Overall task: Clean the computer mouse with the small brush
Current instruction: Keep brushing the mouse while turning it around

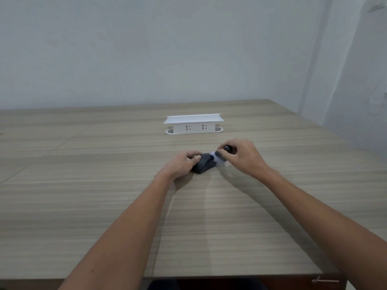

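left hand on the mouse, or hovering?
Touching. The head view shows the left hand wrapped on the dark mouse's left side, fingers overlapping its edge, pinning it to the table.

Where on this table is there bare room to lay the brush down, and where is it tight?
Bare table stretches left of the left hand, and right of the right hand. A narrower strip lies between the hands and the white socket box. It is tight at the mouse, where the brush works.
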The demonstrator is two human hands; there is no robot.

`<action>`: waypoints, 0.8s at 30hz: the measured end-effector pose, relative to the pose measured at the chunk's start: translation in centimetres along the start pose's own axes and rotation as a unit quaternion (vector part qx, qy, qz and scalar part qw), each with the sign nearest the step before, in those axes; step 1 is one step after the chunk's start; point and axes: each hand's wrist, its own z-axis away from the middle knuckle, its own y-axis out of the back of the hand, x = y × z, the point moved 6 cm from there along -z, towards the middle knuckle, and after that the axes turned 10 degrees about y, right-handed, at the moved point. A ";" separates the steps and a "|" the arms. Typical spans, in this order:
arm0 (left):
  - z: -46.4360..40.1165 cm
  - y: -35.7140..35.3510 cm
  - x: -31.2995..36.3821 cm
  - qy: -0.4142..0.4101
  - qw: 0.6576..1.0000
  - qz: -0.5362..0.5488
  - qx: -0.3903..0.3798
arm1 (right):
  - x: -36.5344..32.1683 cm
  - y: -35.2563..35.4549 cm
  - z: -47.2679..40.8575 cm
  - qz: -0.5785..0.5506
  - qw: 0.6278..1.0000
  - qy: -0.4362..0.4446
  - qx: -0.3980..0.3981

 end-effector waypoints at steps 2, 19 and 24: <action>0.1 0.0 0.0 -0.001 1.000 -0.005 -0.005 | -1.0 -0.6 0.3 -0.065 0.997 0.009 -0.046; 0.4 0.1 0.2 0.005 1.000 -0.009 0.000 | 2.0 0.2 -1.7 -0.035 0.996 -0.086 -0.011; 0.3 0.1 0.3 0.000 1.000 -0.009 -0.003 | 2.2 -0.4 -2.6 -0.047 0.990 -0.118 -0.067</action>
